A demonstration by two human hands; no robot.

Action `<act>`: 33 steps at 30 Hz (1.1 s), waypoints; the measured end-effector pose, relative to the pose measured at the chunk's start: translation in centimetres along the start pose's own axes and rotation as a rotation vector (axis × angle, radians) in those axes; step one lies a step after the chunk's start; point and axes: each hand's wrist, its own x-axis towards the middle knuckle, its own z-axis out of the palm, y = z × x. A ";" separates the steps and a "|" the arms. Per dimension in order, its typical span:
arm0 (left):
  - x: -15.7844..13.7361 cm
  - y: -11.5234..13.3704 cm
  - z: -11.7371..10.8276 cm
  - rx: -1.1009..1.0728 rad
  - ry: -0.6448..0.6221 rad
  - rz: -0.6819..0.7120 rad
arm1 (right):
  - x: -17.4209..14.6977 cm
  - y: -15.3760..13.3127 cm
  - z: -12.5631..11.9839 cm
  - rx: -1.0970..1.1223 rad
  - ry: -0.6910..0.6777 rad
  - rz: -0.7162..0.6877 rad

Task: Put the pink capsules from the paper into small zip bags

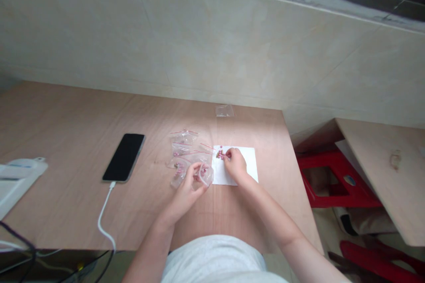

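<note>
White paper sheet lies flat on the tabletop. Small pink beads sit at the sheet's far left corner. Your right hand is over the sheet, fingertips at the beads; whether they pinch one cannot be told. Your left hand, left of the sheet, grips a clear plastic container. Red-lined zip bags lie left of the sheet; the smartphone lies farther left.

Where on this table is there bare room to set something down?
Bare tabletop lies between the phone and the clear bags, beyond the phone toward the wall, and right of the white paper. It is crowded around the left hand beside the bags and the right hand at the beads.
</note>
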 end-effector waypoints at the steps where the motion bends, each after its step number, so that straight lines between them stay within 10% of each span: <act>1: 0.0 0.0 0.0 0.002 -0.003 0.000 | 0.0 -0.1 0.0 0.008 -0.004 -0.002; 13: 0.1 -0.5 0.0 0.068 0.000 0.034 | -0.7 -1.9 -2.4 0.273 0.013 -0.028; 21: 0.4 0.2 0.6 0.089 0.004 -0.013 | -4.7 -6.9 -7.6 0.486 -0.242 -0.397; 33: 0.3 0.0 0.1 0.138 -0.028 -0.009 | 1.8 -0.3 -1.3 0.239 -0.062 -0.091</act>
